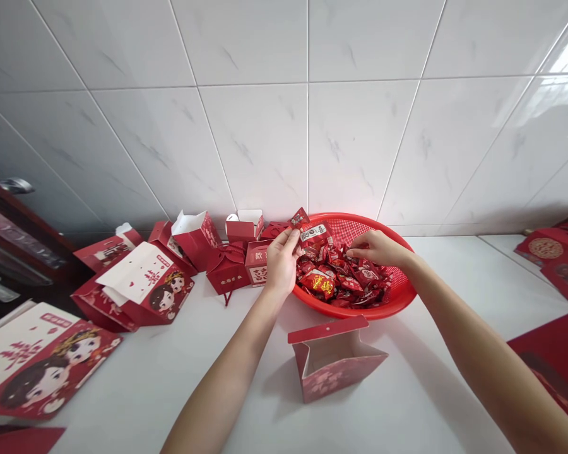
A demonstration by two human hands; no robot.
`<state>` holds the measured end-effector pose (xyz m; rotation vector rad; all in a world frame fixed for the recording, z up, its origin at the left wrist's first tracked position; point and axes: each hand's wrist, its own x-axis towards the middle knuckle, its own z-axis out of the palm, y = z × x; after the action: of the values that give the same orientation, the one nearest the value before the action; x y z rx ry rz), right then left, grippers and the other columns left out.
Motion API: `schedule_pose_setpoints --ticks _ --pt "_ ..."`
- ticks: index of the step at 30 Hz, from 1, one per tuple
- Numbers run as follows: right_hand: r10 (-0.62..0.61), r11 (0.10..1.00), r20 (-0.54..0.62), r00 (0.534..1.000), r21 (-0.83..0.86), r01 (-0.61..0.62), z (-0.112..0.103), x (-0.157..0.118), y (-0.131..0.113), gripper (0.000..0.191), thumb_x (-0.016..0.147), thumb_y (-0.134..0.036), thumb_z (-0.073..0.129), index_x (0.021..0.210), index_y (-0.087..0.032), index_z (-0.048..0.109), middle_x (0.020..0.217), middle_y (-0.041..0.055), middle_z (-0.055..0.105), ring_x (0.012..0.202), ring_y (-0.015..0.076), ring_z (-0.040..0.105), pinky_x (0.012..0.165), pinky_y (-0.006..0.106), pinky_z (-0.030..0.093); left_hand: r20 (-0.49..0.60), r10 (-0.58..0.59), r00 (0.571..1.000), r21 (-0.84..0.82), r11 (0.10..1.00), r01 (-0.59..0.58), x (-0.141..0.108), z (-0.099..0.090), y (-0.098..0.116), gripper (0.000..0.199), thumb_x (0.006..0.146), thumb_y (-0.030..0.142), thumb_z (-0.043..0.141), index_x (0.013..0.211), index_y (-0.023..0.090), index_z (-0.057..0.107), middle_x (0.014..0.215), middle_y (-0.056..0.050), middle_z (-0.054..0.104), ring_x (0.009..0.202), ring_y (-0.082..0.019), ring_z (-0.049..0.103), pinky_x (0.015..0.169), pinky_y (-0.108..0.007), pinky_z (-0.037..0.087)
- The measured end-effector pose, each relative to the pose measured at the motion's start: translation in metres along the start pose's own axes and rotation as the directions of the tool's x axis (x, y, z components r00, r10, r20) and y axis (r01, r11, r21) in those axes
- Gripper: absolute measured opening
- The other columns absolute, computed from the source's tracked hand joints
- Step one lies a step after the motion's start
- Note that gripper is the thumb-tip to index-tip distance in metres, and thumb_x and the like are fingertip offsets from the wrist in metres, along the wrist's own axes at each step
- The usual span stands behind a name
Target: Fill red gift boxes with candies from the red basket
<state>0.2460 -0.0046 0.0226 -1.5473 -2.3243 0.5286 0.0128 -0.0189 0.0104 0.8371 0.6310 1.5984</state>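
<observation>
A red plastic basket [397, 295] with a perforated wall holds a heap of red-wrapped candies [345, 272]. Over its left rim, my left hand [284, 255] pinches a small red candy packet [299, 218] between thumb and fingers. My right hand [376, 247] reaches over the basket's right side, fingers curled down at the candies; whatever sits at its fingertips is too small to make out. In front of the basket stands a red paper box [336, 372], its top open toward me and its inside pale.
Several red gift boxes [194, 239] line the wall on the left, and larger ones with cartoon figures [52, 366] lie nearer. More red boxes [549, 249] are at the right edge. A white tiled wall [350, 145] rises behind the white tabletop [170, 384].
</observation>
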Motion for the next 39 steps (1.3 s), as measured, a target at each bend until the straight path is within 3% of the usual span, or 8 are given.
schedule_pose_setpoints --ticks 9,17,21,25,27,31,36,39 --pt "0.113 0.99 -0.107 0.988 -0.067 -0.121 0.0 -0.018 -0.012 0.008 0.078 -0.022 0.067 0.084 -0.02 0.072 0.086 0.0024 0.074 0.078 0.0196 0.065 0.071 0.029 0.044 -0.004 -0.002 1.0 -0.008 1.0 0.002 0.0 -0.001 0.0 0.021 0.063 0.025 0.091 0.064 0.017 0.071 0.065 0.004 0.058 0.054 -0.004 0.046 0.05 -0.017 0.038" --pt "0.238 0.951 -0.152 0.959 -0.163 -0.262 0.003 -0.021 -0.013 0.028 0.078 -0.012 0.065 0.104 -0.021 0.071 0.097 0.0044 0.076 0.08 0.0209 0.065 0.065 0.029 0.04 -0.012 -0.006 1.0 -0.002 1.0 0.006 0.0 -0.001 0.0 0.026 0.056 0.029 0.094 0.066 0.018 0.073 0.066 0.003 0.061 0.056 -0.005 0.047 0.05 -0.017 0.038" --pt "0.155 0.976 0.044 0.987 -0.16 -0.146 0.001 -0.027 -0.032 0.017 0.078 -0.024 0.075 0.095 -0.023 0.073 0.095 0.001 0.075 0.083 0.0197 0.066 0.069 0.027 0.042 -0.018 -0.009 1.0 -0.001 1.0 0.009 0.0 -0.001 0.0 0.029 0.053 0.03 0.096 0.066 0.018 0.074 0.069 0.002 0.063 0.059 -0.005 0.048 0.05 -0.017 0.037" --pt "0.167 0.954 0.22 0.961 -0.283 -0.101 0.01 -0.028 -0.045 0.025 0.074 -0.027 0.081 0.098 -0.024 0.075 0.096 0.0037 0.074 0.089 0.0228 0.066 0.062 0.027 0.039 -0.027 -0.009 1.0 0.004 1.0 0.01 0.0 -0.002 0.0 0.028 0.053 0.029 0.095 0.067 0.018 0.074 0.071 0.002 0.063 0.061 -0.006 0.05 0.05 -0.017 0.038" --pt "0.193 0.936 0.192 0.962 -0.33 -0.121 0.014 -0.026 -0.046 0.013 0.083 -0.019 0.071 0.095 -0.023 0.075 0.095 0.0047 0.074 0.088 0.0225 0.067 0.062 0.027 0.036 -0.021 -0.006 1.0 0.013 1.0 0.006 0.0 -0.003 0.0 0.025 0.056 0.028 0.093 0.067 0.017 0.074 0.07 0.002 0.062 0.059 -0.005 0.049 0.051 -0.017 0.039" --pt "0.253 0.906 0.062 0.966 -0.366 -0.213 0.012 -0.023 -0.042 0.029 0.089 -0.008 0.053 0.096 -0.024 0.076 0.096 0.0068 0.075 0.093 0.0243 0.068 0.065 0.029 0.036 -0.017 -0.003 1.0 0.028 1.0 0.004 0.0 -0.003 -0.001 0.022 0.059 0.028 0.092 0.067 0.018 0.073 0.068 0.003 0.061 0.057 -0.005 0.047 0.051 -0.018 0.039" --pt "0.344 0.846 -0.074 0.936 -0.407 -0.343 0.002 -0.025 -0.038 0.026 0.091 -0.011 0.05 0.102 -0.018 0.073 0.103 0.0132 0.074 0.093 0.029 0.068 0.063 0.032 0.035 -0.031 -0.003 1.0 0.025 1.0 0.003 0.001 -0.004 -0.001 0.025 0.054 0.028 0.094 0.067 0.018 0.074 0.071 0.002 0.063 0.06 -0.006 0.049 0.051 -0.017 0.038" --pt "0.324 0.866 -0.048 0.945 -0.388 -0.317 -0.008 -0.033 -0.041 0.016 0.09 -0.018 0.06 0.101 -0.02 0.072 0.101 0.0084 0.074 0.092 0.026 0.068 0.065 0.031 0.038 -0.026 0.003 1.0 0.034 0.999 -0.002 0.001 -0.004 -0.001 0.026 0.055 0.029 0.094 0.067 0.018 0.074 0.073 0.001 0.064 0.062 -0.006 0.05 0.051 -0.017 0.038"
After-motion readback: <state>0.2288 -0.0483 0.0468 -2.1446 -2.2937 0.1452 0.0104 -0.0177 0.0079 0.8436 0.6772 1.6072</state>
